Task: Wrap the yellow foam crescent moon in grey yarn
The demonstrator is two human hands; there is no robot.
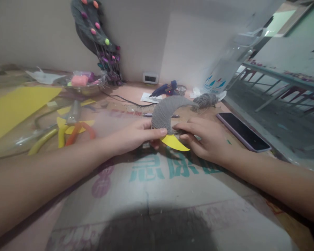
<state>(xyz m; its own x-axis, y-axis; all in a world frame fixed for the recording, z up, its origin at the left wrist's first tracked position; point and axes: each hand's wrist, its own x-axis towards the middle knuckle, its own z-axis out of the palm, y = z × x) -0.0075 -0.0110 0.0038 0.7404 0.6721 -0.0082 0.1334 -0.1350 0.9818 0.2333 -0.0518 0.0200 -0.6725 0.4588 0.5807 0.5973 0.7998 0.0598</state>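
A crescent moon (162,114) is wrapped in grey yarn over most of its length, with a bare yellow tip (176,143) at the lower end. My left hand (140,135) grips its lower left side, thumb in front and fingers behind. At the inner curve, my right hand (205,137) has its fingers drawn together on grey yarn, close to where the wrapping stops; the strand itself is hard to make out. Behind the crescent's upper tip lies a loose ball of grey yarn (207,100).
Behind are a blue glue gun (164,89), a pen (147,115), a small clock (150,78) and a large plastic bottle (217,75). A phone (243,131) lies right. Orange-handled scissors (74,134), yellow card (18,106) and a bowl (85,90) stand left. A decorated grey crescent (90,29) leans on the wall.
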